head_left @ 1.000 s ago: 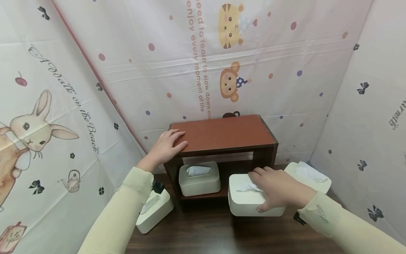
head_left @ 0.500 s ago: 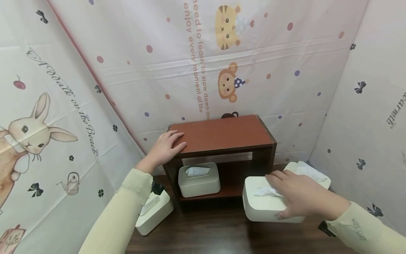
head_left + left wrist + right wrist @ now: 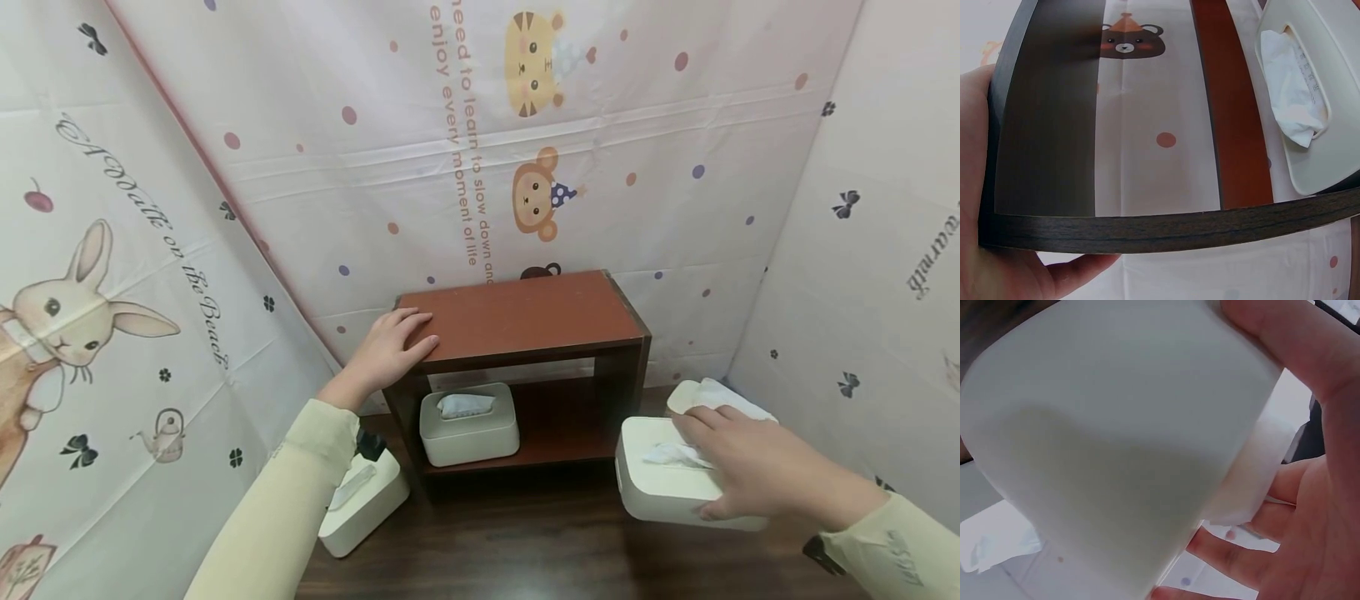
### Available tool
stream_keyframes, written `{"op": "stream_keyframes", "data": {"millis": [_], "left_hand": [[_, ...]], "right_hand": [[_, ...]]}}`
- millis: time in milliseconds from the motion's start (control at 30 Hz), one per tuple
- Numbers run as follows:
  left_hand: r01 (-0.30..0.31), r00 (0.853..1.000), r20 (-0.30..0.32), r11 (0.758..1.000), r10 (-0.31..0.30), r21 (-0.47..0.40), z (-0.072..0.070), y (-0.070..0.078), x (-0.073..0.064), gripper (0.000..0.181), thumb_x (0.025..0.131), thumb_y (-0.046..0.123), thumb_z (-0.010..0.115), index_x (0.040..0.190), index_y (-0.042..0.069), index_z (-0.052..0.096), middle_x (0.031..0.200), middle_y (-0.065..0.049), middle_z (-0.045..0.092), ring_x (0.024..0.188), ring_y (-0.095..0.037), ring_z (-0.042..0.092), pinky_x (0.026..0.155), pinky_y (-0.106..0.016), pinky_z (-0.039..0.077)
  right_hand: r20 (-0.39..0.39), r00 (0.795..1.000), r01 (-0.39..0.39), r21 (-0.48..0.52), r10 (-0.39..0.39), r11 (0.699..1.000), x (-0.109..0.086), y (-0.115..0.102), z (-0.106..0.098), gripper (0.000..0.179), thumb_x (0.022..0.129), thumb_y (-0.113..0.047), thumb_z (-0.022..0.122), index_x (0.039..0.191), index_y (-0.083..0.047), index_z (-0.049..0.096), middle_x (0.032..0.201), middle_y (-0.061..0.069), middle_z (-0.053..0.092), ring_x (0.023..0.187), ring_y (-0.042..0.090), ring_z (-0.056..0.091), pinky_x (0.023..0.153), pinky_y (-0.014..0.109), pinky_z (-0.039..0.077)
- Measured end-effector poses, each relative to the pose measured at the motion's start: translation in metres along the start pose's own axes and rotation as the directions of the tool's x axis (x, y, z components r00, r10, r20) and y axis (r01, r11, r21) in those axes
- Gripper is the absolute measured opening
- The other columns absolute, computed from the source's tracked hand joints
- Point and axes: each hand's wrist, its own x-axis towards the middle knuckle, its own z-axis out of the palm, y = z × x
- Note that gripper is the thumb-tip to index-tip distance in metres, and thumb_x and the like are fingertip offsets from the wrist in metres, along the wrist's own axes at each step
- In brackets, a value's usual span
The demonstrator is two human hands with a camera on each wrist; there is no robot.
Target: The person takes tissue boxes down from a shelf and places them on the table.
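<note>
My right hand [image 3: 765,467] grips a white tissue box [image 3: 656,483] across its right part, with the thumb on the front side and the fingers over the top. White tissue pokes from its slot beside the fingers. In the right wrist view, the box [image 3: 1104,425] fills much of the picture, tilted. My left hand [image 3: 384,350] rests on the left end of a small brown shelf [image 3: 517,317], fingers lying on the top board. Inside the shelf, toward the left, sits another tissue box [image 3: 472,437], also seen in the left wrist view.
A tissue box [image 3: 367,512] stands angled on the dark wood surface [image 3: 517,550] left of the shelf, partly behind my left sleeve. Another tissue box [image 3: 682,397] is at the right, partly hidden by my right hand. Printed curtains [image 3: 337,183] surround the area.
My right hand has carried the tissue box to the right, from in front of the shelf's right part to beyond its right end. My left hand stays on the shelf.
</note>
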Motion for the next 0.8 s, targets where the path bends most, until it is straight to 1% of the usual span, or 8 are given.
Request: {"op": "stream_keyframes", "data": {"millis": [167, 333, 433, 500, 667, 800], "left_hand": [[0.000, 1.000, 0.001, 1.000, 0.000, 0.003, 0.000, 0.000, 0.000, 0.069, 0.111, 0.058, 0.057, 0.165, 0.015, 0.053, 0.171, -0.015, 0.042, 0.160, -0.042, 0.031, 0.128, -0.064, 0.027], [0.004, 1.000, -0.001, 1.000, -0.004, 0.000, 0.000, 0.000, -0.001, 0.069, 0.110, 0.057, 0.058, 0.165, 0.016, 0.053, 0.171, -0.015, 0.042, 0.159, -0.041, 0.032, 0.128, -0.064, 0.028], [0.007, 1.000, -0.001, 1.000, -0.007, 0.004, 0.000, 0.000, 0.000, 0.069, 0.110, 0.058, 0.057, 0.165, 0.016, 0.053, 0.171, -0.015, 0.042, 0.159, -0.041, 0.032, 0.128, -0.064, 0.028], [0.012, 1.000, -0.001, 1.000, -0.012, 0.007, -0.001, -0.001, 0.000, 0.070, 0.110, 0.059, 0.056, 0.165, 0.016, 0.052, 0.171, -0.015, 0.042, 0.159, -0.040, 0.031, 0.128, -0.063, 0.028], [0.023, 1.000, 0.002, 1.000, -0.023, 0.013, -0.003, -0.001, -0.001, 0.070, 0.110, 0.060, 0.055, 0.165, 0.016, 0.052, 0.172, -0.014, 0.041, 0.160, -0.039, 0.031, 0.128, -0.063, 0.028], [0.017, 1.000, 0.008, 1.000, -0.017, 0.021, -0.002, 0.002, 0.000, 0.069, 0.110, 0.058, 0.056, 0.165, 0.016, 0.053, 0.171, -0.014, 0.042, 0.159, -0.039, 0.032, 0.128, -0.062, 0.029]], "right_hand": [[0.019, 0.999, -0.042, 0.006, 0.042, 0.999, -0.009, 0.011, 0.008, 0.114, 0.056, -0.070, 0.098, 0.143, -0.005, 0.065, 0.133, 0.005, 0.067, 0.114, 0.034, 0.066, 0.084, 0.057, 0.060], [0.043, 0.995, -0.095, 0.005, 0.094, 0.996, -0.016, 0.023, 0.021, 0.117, 0.057, -0.072, 0.097, 0.143, -0.002, 0.064, 0.134, 0.010, 0.067, 0.114, 0.039, 0.066, 0.074, 0.060, 0.060], [0.049, 0.992, -0.120, 0.010, 0.119, 0.993, -0.018, 0.027, 0.030, 0.117, 0.056, -0.074, 0.097, 0.143, -0.002, 0.063, 0.133, 0.011, 0.067, 0.113, 0.040, 0.065, 0.068, 0.059, 0.059], [0.053, 0.990, -0.132, 0.013, 0.131, 0.991, -0.017, 0.030, 0.037, 0.117, 0.056, -0.073, 0.097, 0.143, -0.002, 0.063, 0.133, 0.012, 0.067, 0.113, 0.040, 0.065, 0.067, 0.059, 0.058], [0.057, 0.987, -0.152, 0.027, 0.150, 0.988, -0.018, 0.038, 0.055, 0.115, 0.057, -0.071, 0.098, 0.141, -0.002, 0.063, 0.131, 0.013, 0.066, 0.113, 0.041, 0.065, 0.067, 0.061, 0.058], [0.071, 0.982, -0.176, 0.047, 0.173, 0.983, -0.027, 0.048, 0.075, 0.112, 0.057, -0.070, 0.098, 0.139, -0.003, 0.062, 0.130, 0.012, 0.066, 0.112, 0.041, 0.064, 0.069, 0.062, 0.058]]}}
